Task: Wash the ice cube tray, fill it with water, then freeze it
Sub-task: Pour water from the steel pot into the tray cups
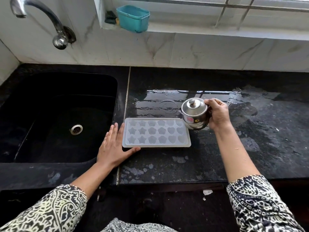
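Note:
A translucent white ice cube tray (156,133) with star, flower and heart cells lies flat on the wet black counter (250,139), just right of the sink. My left hand (115,146) rests flat against the tray's left end, fingers spread and the thumb along its front edge. My right hand (218,113) grips a small lidded steel pot (194,113) by its right side. The pot's spout points left, and the pot hangs over the tray's far right corner.
A black sink (58,114) with a steel drain (76,129) lies to the left, under a curved steel tap (41,19). A teal plastic tub (133,18) and a dark sponge (110,17) sit on the window ledge. Puddles cover the counter behind the tray.

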Demonstrator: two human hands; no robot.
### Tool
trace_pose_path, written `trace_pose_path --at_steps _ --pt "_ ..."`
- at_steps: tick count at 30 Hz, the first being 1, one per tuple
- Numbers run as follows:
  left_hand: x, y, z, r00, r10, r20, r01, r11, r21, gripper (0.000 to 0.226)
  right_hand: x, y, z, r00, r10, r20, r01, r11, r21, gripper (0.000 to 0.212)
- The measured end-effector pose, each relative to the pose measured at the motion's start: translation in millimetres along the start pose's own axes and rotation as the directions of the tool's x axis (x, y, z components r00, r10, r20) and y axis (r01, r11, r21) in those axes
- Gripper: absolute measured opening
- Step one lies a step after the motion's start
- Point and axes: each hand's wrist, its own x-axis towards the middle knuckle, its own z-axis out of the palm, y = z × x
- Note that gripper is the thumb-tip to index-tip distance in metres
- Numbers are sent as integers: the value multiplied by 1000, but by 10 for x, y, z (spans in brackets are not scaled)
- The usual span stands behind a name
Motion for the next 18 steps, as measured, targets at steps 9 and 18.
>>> trace_pose_path --at_steps 9,18 --pt "-9 7 -11 1000 -5 5 5 1000 9 117 4 -13 -171 998 -42 -44 41 999 -19 36" --pt "-8 19 -21 1000 -12 11 12 1000 14 121 -20 -16 -219 996 -93 18 93 938 -334 41"
